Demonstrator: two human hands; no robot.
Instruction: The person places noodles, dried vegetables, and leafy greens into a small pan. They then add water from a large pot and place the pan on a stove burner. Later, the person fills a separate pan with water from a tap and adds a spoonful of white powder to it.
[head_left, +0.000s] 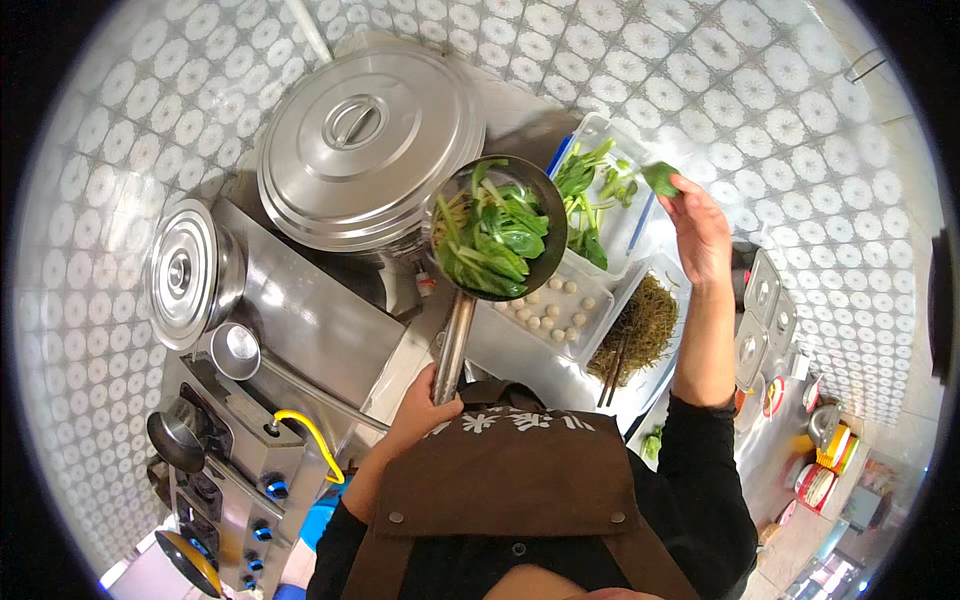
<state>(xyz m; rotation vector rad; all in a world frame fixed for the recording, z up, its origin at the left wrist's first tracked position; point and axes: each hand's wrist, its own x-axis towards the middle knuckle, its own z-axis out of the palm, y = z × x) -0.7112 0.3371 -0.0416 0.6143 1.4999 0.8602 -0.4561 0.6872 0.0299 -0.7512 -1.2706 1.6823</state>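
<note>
My left hand (426, 409) grips the metal handle of a round pan (553, 247) and holds it up in front of me. Leafy greens (504, 244) fill the pan, with some thin pale strands at their left side. On the right, my right hand (699, 217) pinches a green leaf (660, 178) between thumb and fingers, above the edge of a clear plastic container (639, 259) with more greens. Pale round balls lie in a plastic tray (596, 330) just below the pan. Beside it, another tray (679, 274) holds dark stringy food with chopsticks (613, 371) on it.
A large pot with a steel lid (371, 150) stands behind the pan. To the left are a smaller lidded pot (182, 274), a long-handled ladle (235, 351) and a gas stove (247, 480). Lidded steel containers (750, 349) and bowls (816, 486) stand at the right.
</note>
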